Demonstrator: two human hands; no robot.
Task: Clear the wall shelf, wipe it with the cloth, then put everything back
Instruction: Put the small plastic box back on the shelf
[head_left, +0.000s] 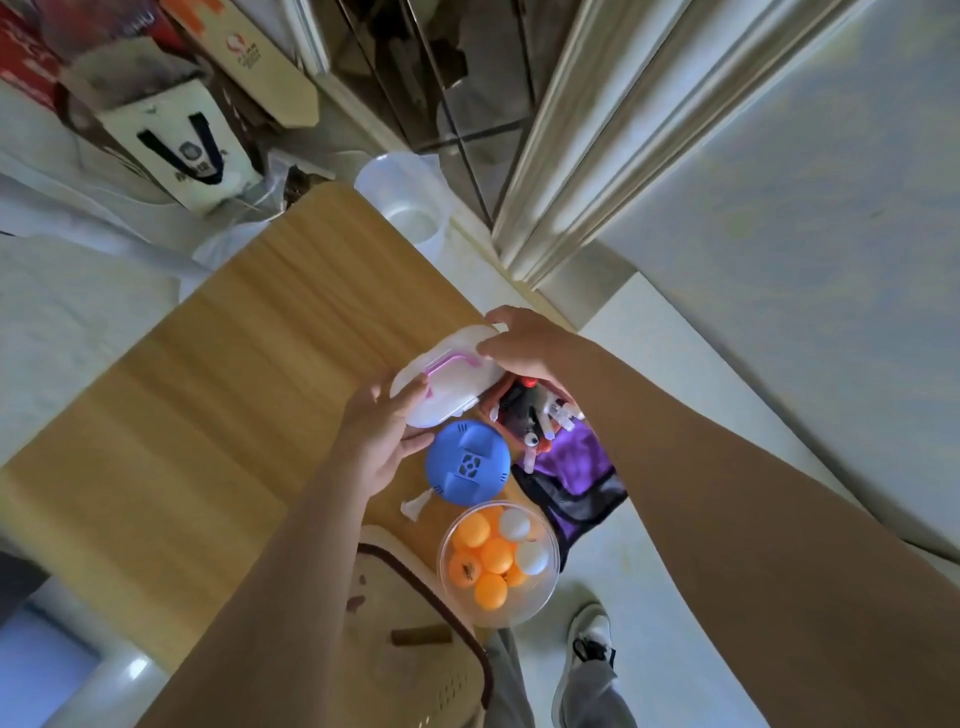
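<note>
One head view, looking down on the desk (208, 395). Both hands hold the white lidded box (452, 387), pink-handled, at the desk's right edge; whether it touches the wood cannot be told. Fingers of the left hand (379, 447) curl round the box's near-left end, thumb on the lid. Fingers of the right hand (519, 345) bend down over its far-right end and grip it.

Just beside the box, along the same right edge: a pen holder (530, 415), a blue round case (467, 462), and, at the near right corner, a clear bowl (498, 564) of orange and white balls. The purple cloth (571, 478) lies at the right edge beside the pen holder and hangs partly over it. The wall shelf is not in view.

Step, as judged: shelf items are gathered on the desk, so the box is either being set down during clearing or lifted for return; which one cannot be told. If it is clearing, the next move calls for releasing the box on bare wood left of the case, then freeing the cloth
</note>
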